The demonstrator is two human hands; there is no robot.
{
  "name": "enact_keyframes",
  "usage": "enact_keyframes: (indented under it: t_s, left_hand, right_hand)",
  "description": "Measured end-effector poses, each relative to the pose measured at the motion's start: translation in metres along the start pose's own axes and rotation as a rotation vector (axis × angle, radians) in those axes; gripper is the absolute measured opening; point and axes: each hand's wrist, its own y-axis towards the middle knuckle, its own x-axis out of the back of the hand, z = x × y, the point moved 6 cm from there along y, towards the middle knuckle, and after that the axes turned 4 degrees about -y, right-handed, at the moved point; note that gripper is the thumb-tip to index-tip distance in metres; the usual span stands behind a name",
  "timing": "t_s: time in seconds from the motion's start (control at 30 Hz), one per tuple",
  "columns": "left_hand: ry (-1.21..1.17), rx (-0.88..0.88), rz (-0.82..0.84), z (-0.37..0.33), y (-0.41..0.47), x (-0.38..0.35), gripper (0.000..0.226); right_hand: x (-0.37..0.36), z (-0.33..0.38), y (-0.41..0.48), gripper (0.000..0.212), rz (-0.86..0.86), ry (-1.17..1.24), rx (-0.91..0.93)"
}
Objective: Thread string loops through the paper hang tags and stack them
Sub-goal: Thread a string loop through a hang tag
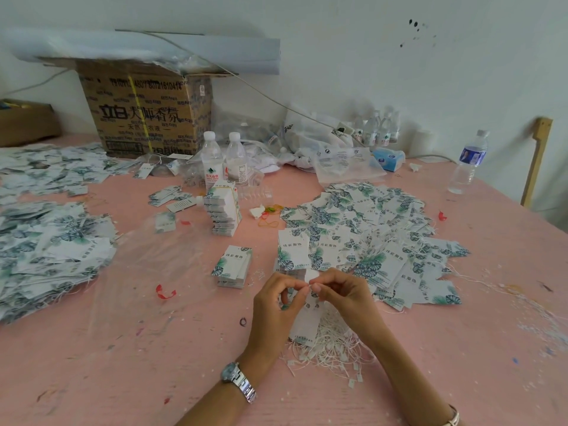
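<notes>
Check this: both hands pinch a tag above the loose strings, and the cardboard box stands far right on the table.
Wrong side: the head view shows the box far left on the table. The left hand and right hand do pinch a tag above the strings.

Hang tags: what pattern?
White hang tags with teal-green leaf print; head view shows it best.

Pink counter [153, 364], matt and scuffed, flecked with paint. Paper hang tags [368, 229] of smooth matt card, printed with leaves. Thin white string loops [332, 348]. Brown cardboard box [138, 118], dull and creased. Clear glossy plastic water bottles [212, 161]. Wrinkled transparent plastic film [147, 256]. Shiny metal wristwatch [238, 381].
</notes>
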Motion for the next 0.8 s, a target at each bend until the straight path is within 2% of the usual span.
enact_keyframes:
  t_s: [0.13, 0.47, 0.8]
  left_hand:
    - [-0.039, 0.02, 0.036, 0.003, 0.0, -0.004, 0.017]
    - [-0.016, 0.044, 0.083, 0.009, -0.001, -0.006, 0.029]
    - [-0.036, 0.062, 0.091, 0.011, -0.002, -0.004, 0.024]
  right_hand:
    - [0.001, 0.005, -0.001, 0.02, 0.012, -0.017, 0.044]
    - [0.0, 0.001, -0.002, 0.017, 0.052, -0.05, 0.044]
    - [-0.001, 0.0, -0.003, 0.014, 0.055, -0.095, 0.048]
